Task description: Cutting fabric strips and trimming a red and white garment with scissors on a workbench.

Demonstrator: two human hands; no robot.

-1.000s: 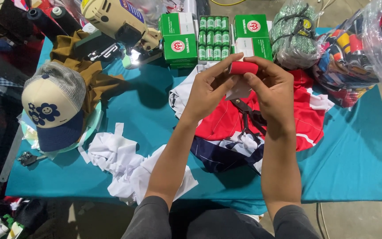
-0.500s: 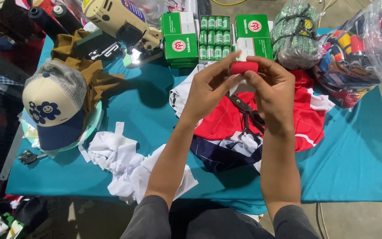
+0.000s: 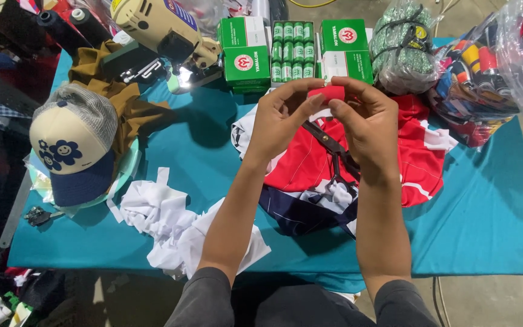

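Observation:
Both my hands are raised over the table and hold one small red spool [image 3: 329, 93] between their fingertips. My left hand [image 3: 282, 120] pinches its left side and my right hand [image 3: 365, 124] grips its right side and top. Below them lies a red, white and navy garment [image 3: 310, 172] with dark scissors [image 3: 334, 151] resting on it.
A teal cloth covers the table [image 3: 485, 212]. Green boxes of thread spools [image 3: 295, 45] stand at the back, beside a cream cutting machine [image 3: 158, 27]. A cap [image 3: 71, 142] sits at left, white fabric scraps [image 3: 171, 221] near the front edge, and bagged items [image 3: 491, 66] at right.

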